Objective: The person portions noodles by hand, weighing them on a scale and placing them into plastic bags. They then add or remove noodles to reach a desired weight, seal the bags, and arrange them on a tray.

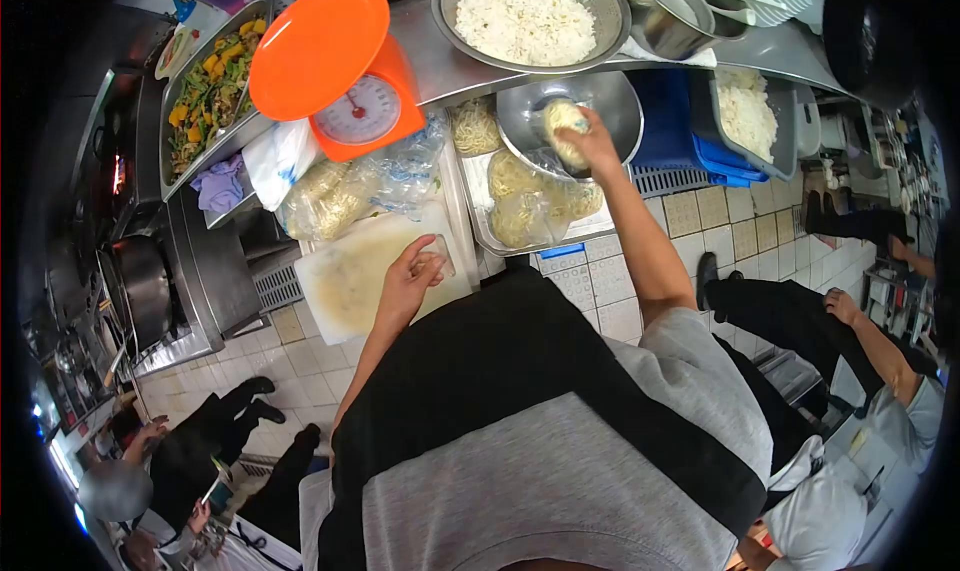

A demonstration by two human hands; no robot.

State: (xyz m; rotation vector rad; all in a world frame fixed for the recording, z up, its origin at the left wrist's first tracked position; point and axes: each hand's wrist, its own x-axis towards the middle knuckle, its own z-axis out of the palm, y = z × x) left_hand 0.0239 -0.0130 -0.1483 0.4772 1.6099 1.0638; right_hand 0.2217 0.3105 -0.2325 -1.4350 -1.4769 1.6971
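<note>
My right hand [594, 145] is closed on a bag of noodles [564, 129], a pale bundle in clear plastic with blue print. It is held over a steel bowl [625, 111]. Just below, several more bagged noodle bundles [528, 206] lie in a metal tray [490, 239]. My left hand [412, 273] hovers over a stained white cutting board [335, 296]. Its fingers are loosely bent and apart, with no held thing visible. Beyond it, more plastic bags of noodles [330, 199] rest at the board's upper edge.
An orange scale [395, 101] with a round pan stands upper left, beside a tray of cooked vegetables [212, 81]. A perforated bowl of rice [530, 21] sits on the steel shelf; a grey tub of white food [748, 116] is at right. Other people work behind me on both sides.
</note>
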